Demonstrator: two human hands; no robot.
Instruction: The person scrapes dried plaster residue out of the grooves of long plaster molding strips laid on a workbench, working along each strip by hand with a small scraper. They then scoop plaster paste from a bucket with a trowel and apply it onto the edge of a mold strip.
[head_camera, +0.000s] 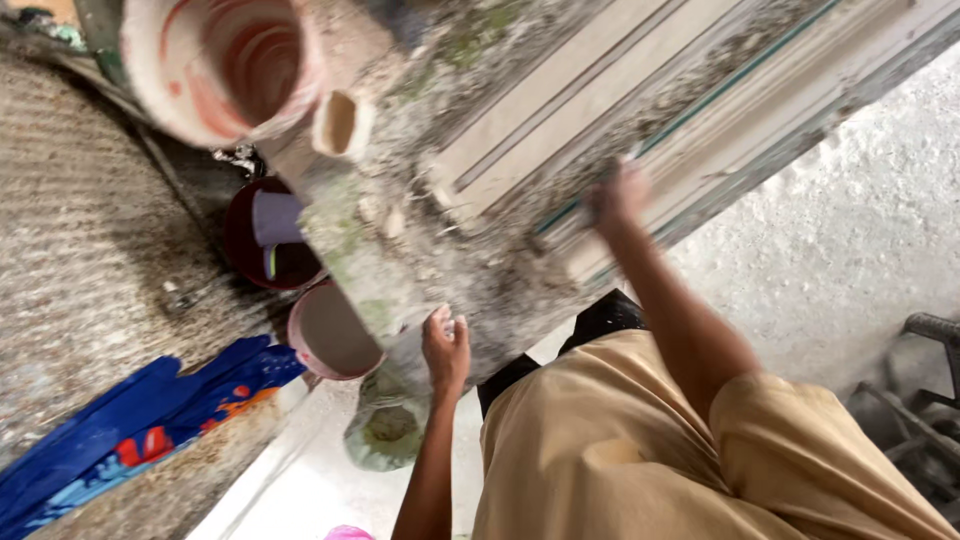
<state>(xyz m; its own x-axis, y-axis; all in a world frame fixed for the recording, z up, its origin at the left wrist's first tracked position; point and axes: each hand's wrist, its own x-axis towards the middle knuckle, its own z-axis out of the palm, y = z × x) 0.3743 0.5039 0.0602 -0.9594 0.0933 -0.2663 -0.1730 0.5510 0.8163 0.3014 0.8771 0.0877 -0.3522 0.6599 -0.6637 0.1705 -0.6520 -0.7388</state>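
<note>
Grey, crusted slab (480, 200) under both hands: my left hand (447, 350) curls on its near edge, right hand (618, 197) blurred, fingers perhaps pressed flat; steady pushing comes next, I judge.

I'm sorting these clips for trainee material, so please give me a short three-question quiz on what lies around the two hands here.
1. True or false: the right hand rests on the blue cloth.
2. What stands inside the dark red bucket? A) a purple cup B) a trowel C) a brick
3. Fill in: the left hand is at the edge of the rough grey ____.

Key: 1. False, it is up on the pale strips, far from the cloth. 2. A. 3. slab.
</note>
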